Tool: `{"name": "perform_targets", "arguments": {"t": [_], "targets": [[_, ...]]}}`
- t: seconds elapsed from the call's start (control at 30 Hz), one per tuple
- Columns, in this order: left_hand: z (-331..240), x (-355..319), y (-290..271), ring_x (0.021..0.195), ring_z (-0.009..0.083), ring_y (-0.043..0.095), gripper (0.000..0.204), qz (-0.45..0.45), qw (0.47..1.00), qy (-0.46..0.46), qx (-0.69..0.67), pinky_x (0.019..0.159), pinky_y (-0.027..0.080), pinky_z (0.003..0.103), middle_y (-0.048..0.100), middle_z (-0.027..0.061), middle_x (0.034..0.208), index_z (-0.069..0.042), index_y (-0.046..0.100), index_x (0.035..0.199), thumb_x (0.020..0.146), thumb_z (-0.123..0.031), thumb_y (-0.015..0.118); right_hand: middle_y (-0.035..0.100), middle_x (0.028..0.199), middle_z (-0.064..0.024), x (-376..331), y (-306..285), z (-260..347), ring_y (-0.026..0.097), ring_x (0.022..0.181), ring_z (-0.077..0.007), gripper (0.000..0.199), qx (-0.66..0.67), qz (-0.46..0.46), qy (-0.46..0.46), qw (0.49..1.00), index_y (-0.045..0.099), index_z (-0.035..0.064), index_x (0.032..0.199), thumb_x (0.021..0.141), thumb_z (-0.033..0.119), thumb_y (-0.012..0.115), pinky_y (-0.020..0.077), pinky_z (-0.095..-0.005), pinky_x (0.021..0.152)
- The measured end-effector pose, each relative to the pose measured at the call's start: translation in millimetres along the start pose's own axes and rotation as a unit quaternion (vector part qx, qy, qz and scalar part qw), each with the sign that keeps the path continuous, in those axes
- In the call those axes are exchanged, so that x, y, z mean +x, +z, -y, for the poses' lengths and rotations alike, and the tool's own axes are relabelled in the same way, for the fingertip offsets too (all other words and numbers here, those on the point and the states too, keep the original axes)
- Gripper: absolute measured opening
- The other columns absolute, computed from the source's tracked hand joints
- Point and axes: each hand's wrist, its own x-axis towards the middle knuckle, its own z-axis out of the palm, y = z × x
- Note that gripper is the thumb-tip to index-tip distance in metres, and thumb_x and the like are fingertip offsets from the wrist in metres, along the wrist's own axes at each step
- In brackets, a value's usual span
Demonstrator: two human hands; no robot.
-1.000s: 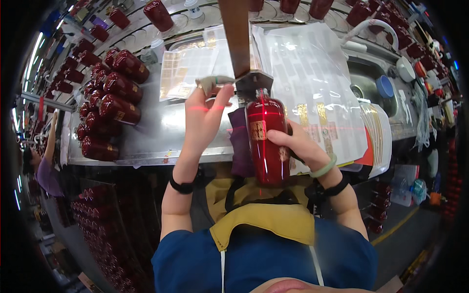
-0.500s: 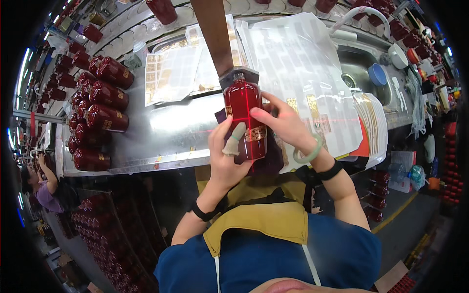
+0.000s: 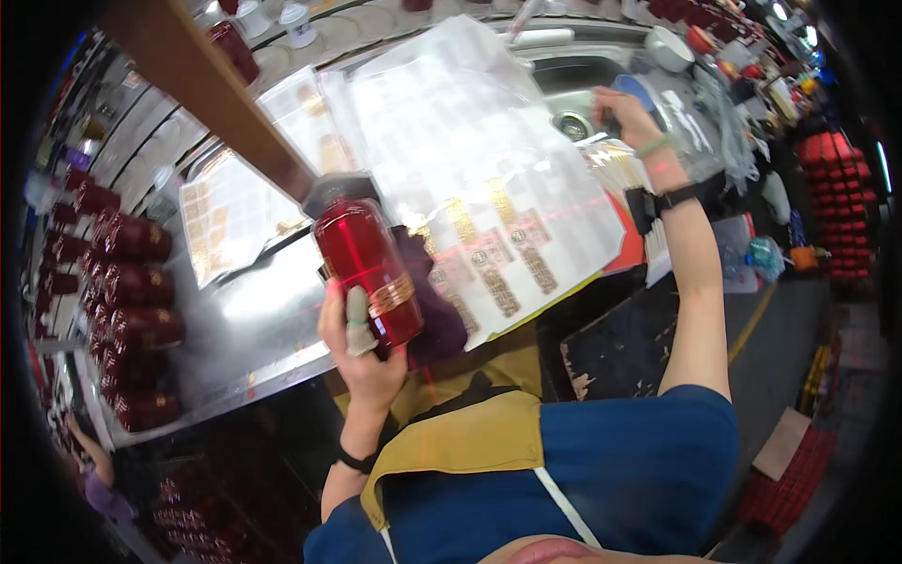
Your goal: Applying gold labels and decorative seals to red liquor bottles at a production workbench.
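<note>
A dark red glass bottle (image 3: 362, 254) with a gold band lies with its neck end at a dark holder (image 3: 336, 191) on the end of a brown beam. My left hand (image 3: 365, 362) is closed around the bottle's lower end, with a pale cover on one finger. Over the sink's edge, my right hand (image 3: 618, 108) is stretched out beside a blue bowl (image 3: 636, 94). Its fingers look bent but are blurred, and I cannot tell whether they touch the bowl. A dark purple cloth (image 3: 437, 315) lies beneath and beside the bottle.
Clear sheets with gold stickers (image 3: 498, 226) cover much of the metal table (image 3: 254, 320). Several red bottles (image 3: 141, 282) lie stacked on the left. A steel sink (image 3: 564, 80) is set at the far right, with a white bowl (image 3: 669, 47) behind it.
My right hand has left the bottle and swung far right to the sink. My left hand keeps its hold. The whole view has turned, so the bottle appears further left and tilted.
</note>
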Motion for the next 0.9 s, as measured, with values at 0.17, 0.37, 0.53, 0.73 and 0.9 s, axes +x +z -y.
{"name": "perform_targets", "arguments": {"t": [0.17, 0.37, 0.53, 0.73, 0.9], "targets": [[1, -3, 0, 0.142, 0.0441, 0.042, 0.088, 0.008, 1.000, 0.002, 0.020, 0.117, 0.034, 0.052, 0.038, 0.0243, 0.160, -0.004, 0.046, 0.152, 0.071, -0.007, 0.080, 0.064, 0.084, -0.0111, 67, 13, -54, 0.064, 0.069, -0.0222, 0.033, 0.076, -0.060, 0.170, 0.981, 0.057, -0.0063, 0.124, 0.092, -0.004, 0.058, 0.0578, -0.0381, 0.066], [2, -5, 1, 0.141, 0.0437, 0.041, 0.087, 0.008, 1.000, -0.002, 0.027, 0.117, 0.034, 0.051, 0.037, 0.0233, 0.160, -0.003, 0.045, 0.152, 0.071, -0.007, 0.079, 0.069, 0.082, -0.0090, 45, 23, -29, 0.066, 0.066, -0.0192, 0.015, 0.124, 0.122, 0.112, 0.978, 0.069, 0.0007, 0.088, 0.099, 0.011, 0.066, 0.0566, -0.0333, 0.066], [4, -6, 3, 0.142, 0.0435, 0.040, 0.087, 0.010, 0.999, -0.004, 0.035, 0.118, 0.032, 0.052, 0.037, 0.0237, 0.160, -0.003, 0.045, 0.152, 0.071, -0.007, 0.079, 0.065, 0.067, -0.0068, -14, -35, 13, 0.061, 0.057, -0.0164, 0.032, -0.174, 0.109, 0.054, 0.977, 0.067, -0.0005, 0.075, 0.097, 0.023, 0.070, 0.0481, -0.0295, 0.054], [4, -6, 4, 0.142, 0.0421, 0.040, 0.088, 0.000, 1.000, -0.006, 0.009, 0.119, 0.031, 0.051, 0.038, 0.0225, 0.160, -0.004, 0.046, 0.152, 0.070, -0.005, 0.078, 0.063, 0.060, -0.0079, -43, -73, -24, 0.060, 0.052, -0.0174, 0.049, -0.468, -0.032, 0.157, 0.869, 0.066, -0.0025, 0.070, 0.091, 0.041, 0.074, 0.0467, -0.0322, 0.050], [3, -5, 2, 0.142, 0.0413, 0.041, 0.089, 0.000, 1.000, -0.008, 0.008, 0.118, 0.031, 0.049, 0.038, 0.0208, 0.160, -0.005, 0.046, 0.153, 0.069, -0.004, 0.076, 0.070, 0.071, -0.0141, -33, -91, -44, 0.067, 0.064, -0.0250, 0.069, -0.537, -0.104, 0.103, 0.831, 0.073, -0.0055, 0.077, 0.085, 0.064, 0.073, 0.0512, -0.0412, 0.064]]}}
